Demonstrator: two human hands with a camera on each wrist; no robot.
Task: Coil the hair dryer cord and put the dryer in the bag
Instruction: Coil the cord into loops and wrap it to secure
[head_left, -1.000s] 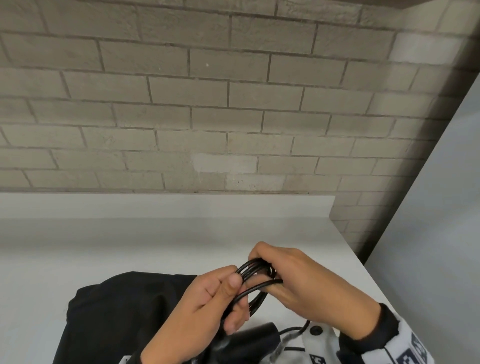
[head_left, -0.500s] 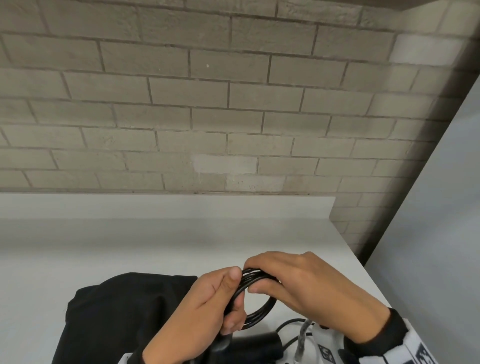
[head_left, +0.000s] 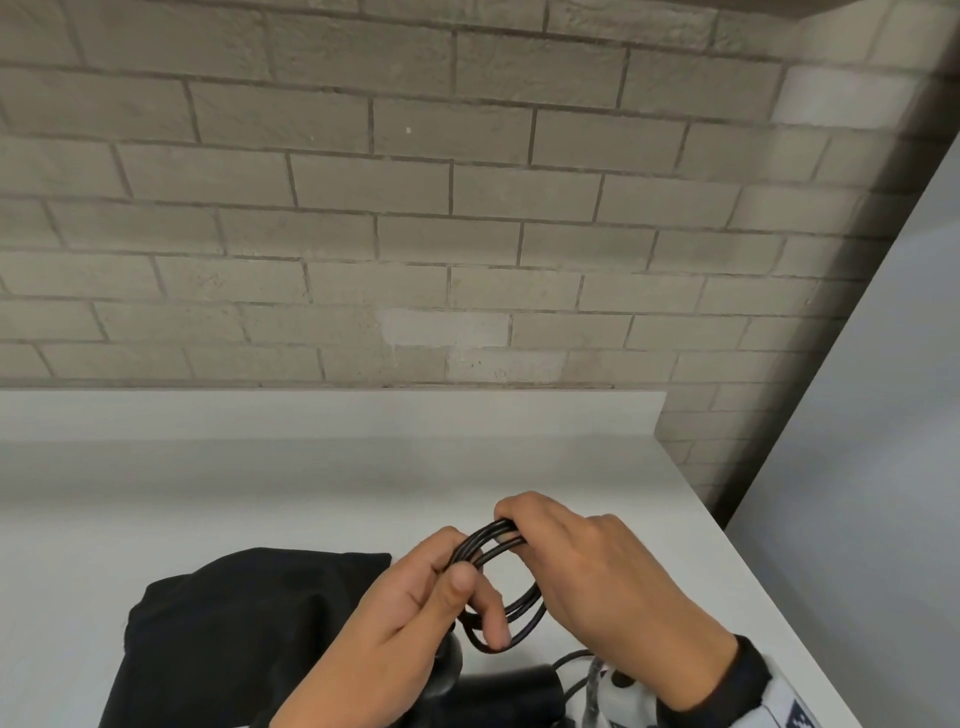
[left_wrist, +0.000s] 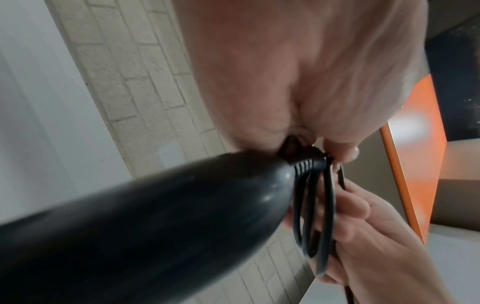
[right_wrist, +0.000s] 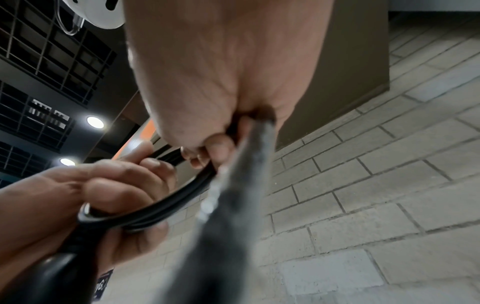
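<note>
Above the near table (head_left: 260, 483), both hands grip the coiled cord (head_left: 501, 582). Left hand (head_left: 410, 618) pinches one side, right hand (head_left: 587, 577) the other; the black bag (head_left: 234, 623) lies left.

Institutional interior, brick wall (head_left: 415, 234), white counter (head_left: 260, 483)

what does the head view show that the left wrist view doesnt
Only the head view shows the black bag lying on the white table, left of the hands, and the backs of both hands from above.

Only the left wrist view shows the dryer's black handle up close, with the ribbed collar where the cord leaves it, and an orange panel behind.

Both show the left hand and the right hand gripping the coiled black cord, plus the brick wall.
</note>
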